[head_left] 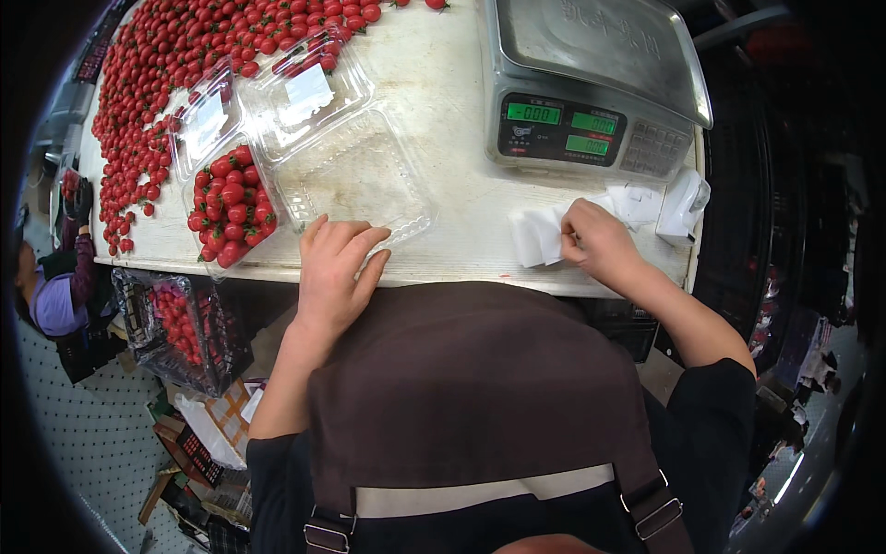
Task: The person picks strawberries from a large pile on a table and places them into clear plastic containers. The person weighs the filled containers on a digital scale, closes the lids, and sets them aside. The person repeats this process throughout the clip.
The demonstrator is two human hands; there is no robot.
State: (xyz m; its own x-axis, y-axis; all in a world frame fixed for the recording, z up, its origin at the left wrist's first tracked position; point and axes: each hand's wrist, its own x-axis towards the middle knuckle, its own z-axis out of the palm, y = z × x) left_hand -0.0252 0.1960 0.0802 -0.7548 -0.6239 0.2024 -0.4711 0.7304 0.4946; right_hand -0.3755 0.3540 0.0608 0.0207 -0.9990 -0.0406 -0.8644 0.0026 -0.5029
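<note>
My left hand (339,266) rests with spread fingers at the near rim of a clear plastic clamshell container (353,183). Its lid (329,114) is folded back, with a white paper piece (309,92) on it, and no tomatoes sit in the base. My right hand (599,239) pinches thin white paper sheets (534,235) on the tabletop; its fingertips are partly hidden. Left of the bare container, a second clamshell base holds cherry tomatoes (232,204). The raised lid (208,118) of that one also carries a white paper piece.
Loose cherry tomatoes (166,55) cover the far left of the white table (443,138). A digital scale (588,124) stands at the right, near a small white device (682,208). A plastic-lined crate (180,325) of tomatoes sits below. Another person (66,284) works at far left.
</note>
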